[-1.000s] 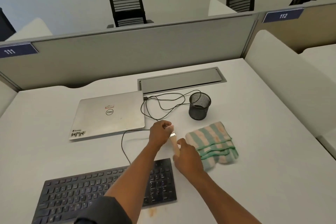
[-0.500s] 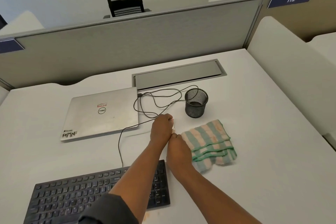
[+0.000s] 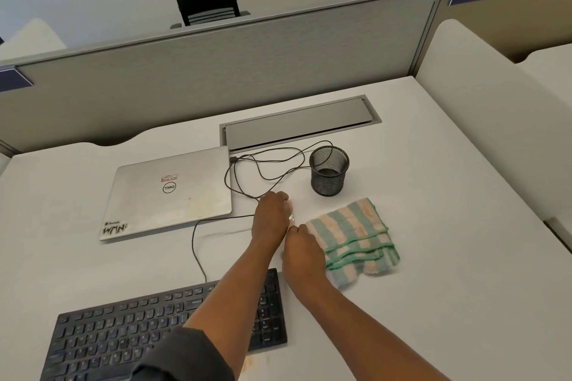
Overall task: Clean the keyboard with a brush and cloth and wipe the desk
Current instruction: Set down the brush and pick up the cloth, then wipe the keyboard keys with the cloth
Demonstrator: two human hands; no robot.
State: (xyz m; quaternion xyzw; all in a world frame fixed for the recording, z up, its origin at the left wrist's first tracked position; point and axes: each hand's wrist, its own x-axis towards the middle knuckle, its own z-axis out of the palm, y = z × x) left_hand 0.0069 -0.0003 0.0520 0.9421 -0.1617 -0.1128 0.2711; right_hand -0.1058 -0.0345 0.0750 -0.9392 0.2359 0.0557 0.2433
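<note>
Both hands meet mid-tabletop (image 3: 433, 257); the left hand (image 3: 271, 213) and right hand (image 3: 301, 252) curl round the brush (image 3: 291, 218), mostly hidden, beside the striped cloth (image 3: 353, 238); the keyboard (image 3: 154, 322) waits at the near edge; its cable (image 3: 198, 244) could snag a sweeping wrist, I'd guess.

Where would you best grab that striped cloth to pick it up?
Probably at the far right corner of the striped cloth, pinching from above. It lies flat and folded on the desk, layered edges toward the near side, so a top pinch gathers the layers. That side is free; both hands crowd its left edge.
</note>
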